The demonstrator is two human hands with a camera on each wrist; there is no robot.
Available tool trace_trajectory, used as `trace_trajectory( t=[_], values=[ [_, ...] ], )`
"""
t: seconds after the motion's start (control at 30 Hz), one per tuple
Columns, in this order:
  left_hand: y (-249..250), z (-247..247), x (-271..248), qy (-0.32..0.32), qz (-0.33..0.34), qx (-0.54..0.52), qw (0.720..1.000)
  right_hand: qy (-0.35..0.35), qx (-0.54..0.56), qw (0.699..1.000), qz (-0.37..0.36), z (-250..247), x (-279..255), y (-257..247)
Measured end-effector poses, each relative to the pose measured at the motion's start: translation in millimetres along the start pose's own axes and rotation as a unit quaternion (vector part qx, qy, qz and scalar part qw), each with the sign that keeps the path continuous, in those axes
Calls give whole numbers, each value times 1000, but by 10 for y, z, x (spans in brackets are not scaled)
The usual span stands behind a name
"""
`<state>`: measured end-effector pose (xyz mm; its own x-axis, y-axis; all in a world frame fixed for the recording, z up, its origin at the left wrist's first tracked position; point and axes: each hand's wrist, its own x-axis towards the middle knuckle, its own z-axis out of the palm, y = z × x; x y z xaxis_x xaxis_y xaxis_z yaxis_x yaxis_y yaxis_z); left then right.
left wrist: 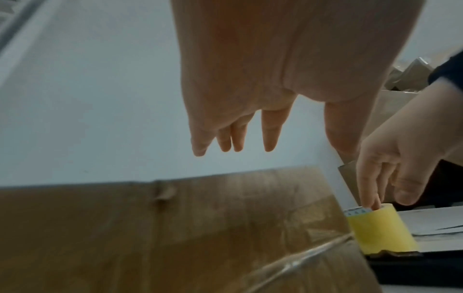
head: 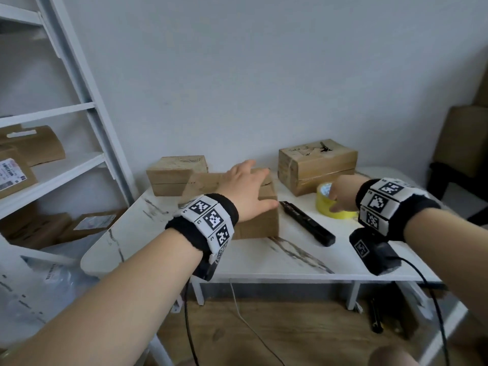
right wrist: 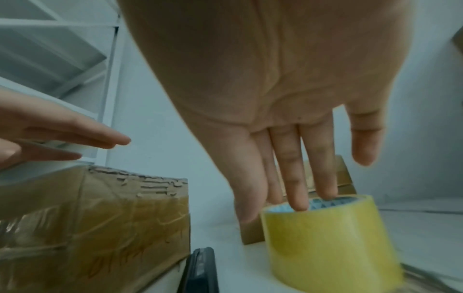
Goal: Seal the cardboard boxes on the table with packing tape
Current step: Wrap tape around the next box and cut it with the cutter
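A brown cardboard box (head: pixel 261 223) (left wrist: pixel 175 228) (right wrist: pixel 100 218) with old clear tape on it stands mid-table. My left hand (head: pixel 248 186) (left wrist: pixel 238 128) hovers just above its top with straight, spread fingers and holds nothing. A yellow roll of packing tape (head: pixel 340 214) (left wrist: pixel 378 232) (right wrist: pixel 330 241) stands on the table to the box's right. My right hand (head: pixel 340 191) (right wrist: pixel 300 158) reaches down onto it. Two straight fingertips dip into the roll's core and the thumb stays off the roll.
A black box cutter (head: pixel 307 224) (right wrist: pixel 200 271) lies between box and roll. Two more cardboard boxes (head: pixel 174 175) (head: pixel 317 162) stand at the back by the wall. The white marble-look table (head: pixel 264 257) has a white shelf unit (head: pixel 52 175) with parcels on its left.
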<state>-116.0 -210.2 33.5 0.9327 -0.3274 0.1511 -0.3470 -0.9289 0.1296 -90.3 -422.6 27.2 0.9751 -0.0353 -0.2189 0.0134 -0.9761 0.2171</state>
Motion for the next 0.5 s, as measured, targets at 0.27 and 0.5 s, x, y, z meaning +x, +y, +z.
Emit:
trace_trajectory(
  t=[0.27, 0.5],
  values=[
    [331, 8, 93, -19, 27, 0, 999, 7, 52, 998, 28, 202, 85, 154],
    [427, -38, 153, -39, 13, -39, 998, 164, 249, 954, -39, 203, -57, 325]
  ],
)
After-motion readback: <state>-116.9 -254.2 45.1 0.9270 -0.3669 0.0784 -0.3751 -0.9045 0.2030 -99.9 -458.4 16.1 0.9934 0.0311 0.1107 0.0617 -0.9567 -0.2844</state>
